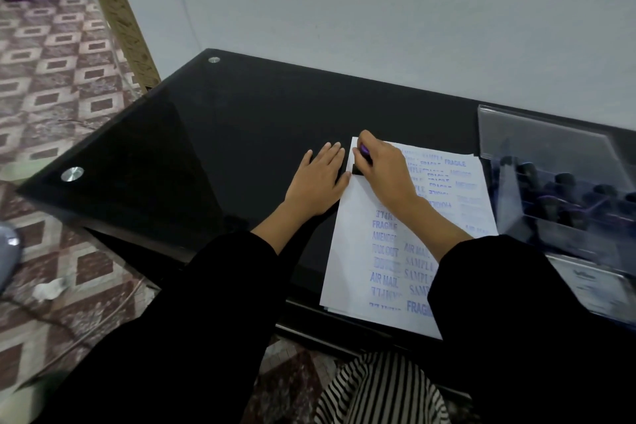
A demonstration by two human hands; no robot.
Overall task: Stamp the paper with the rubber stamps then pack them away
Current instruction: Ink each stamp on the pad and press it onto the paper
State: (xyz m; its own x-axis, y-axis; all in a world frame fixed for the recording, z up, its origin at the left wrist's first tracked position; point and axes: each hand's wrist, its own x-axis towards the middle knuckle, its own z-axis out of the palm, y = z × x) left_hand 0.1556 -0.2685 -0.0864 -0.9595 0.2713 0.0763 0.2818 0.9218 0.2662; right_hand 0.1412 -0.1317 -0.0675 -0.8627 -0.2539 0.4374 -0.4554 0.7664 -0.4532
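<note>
A white sheet of paper (358,244) lies on the black glass desk (213,134), covered with several blue stamped words such as FRAGILE, SAMPLE and AIR MAIL. My right hand (385,169) grips a black rubber stamp with a purple top (364,158) and holds it down on the paper's far left corner. My left hand (318,179) lies flat with straight fingers on the desk, its thumb touching the paper's left edge. A clear plastic box (550,162) at the right holds several dark stamps (564,189).
The desk's left corner and front edge lie near a patterned tiled floor (55,86). A grey wall stands behind the desk. A card or leaflet (592,286) lies under the box at the right. Striped fabric (378,389) shows below the desk edge.
</note>
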